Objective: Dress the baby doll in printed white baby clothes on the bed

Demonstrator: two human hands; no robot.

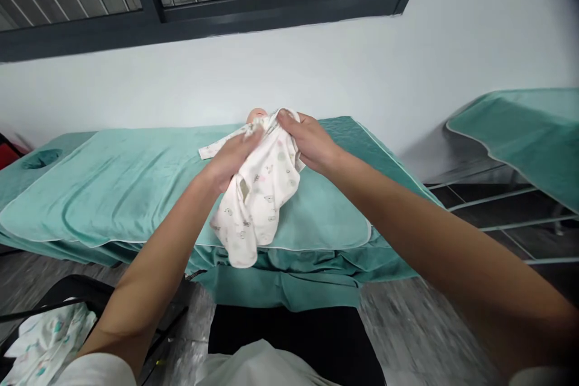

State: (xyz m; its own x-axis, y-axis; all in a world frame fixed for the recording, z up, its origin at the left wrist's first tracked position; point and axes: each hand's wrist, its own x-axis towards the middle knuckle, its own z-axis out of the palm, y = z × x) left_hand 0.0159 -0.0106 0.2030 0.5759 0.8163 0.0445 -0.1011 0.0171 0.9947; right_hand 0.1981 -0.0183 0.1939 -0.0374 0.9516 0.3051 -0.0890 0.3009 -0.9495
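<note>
A baby doll lies on a teal-covered bed (113,187), dressed in a white printed garment (256,199). Only the top of the doll's head (256,114) shows above the cloth. My left hand (233,157) is closed on the garment's upper edge near the doll's neck, beside the outstretched left sleeve. My right hand (310,142) pinches the same collar area from the right side. The garment's lower end hangs over the bed's near edge.
A second teal-covered bed (529,132) stands at the right. A dark basket (63,289) with printed white cloth (45,344) sits on the floor at lower left. A black stool (294,338) is right below me. A white wall and a dark-framed window lie behind.
</note>
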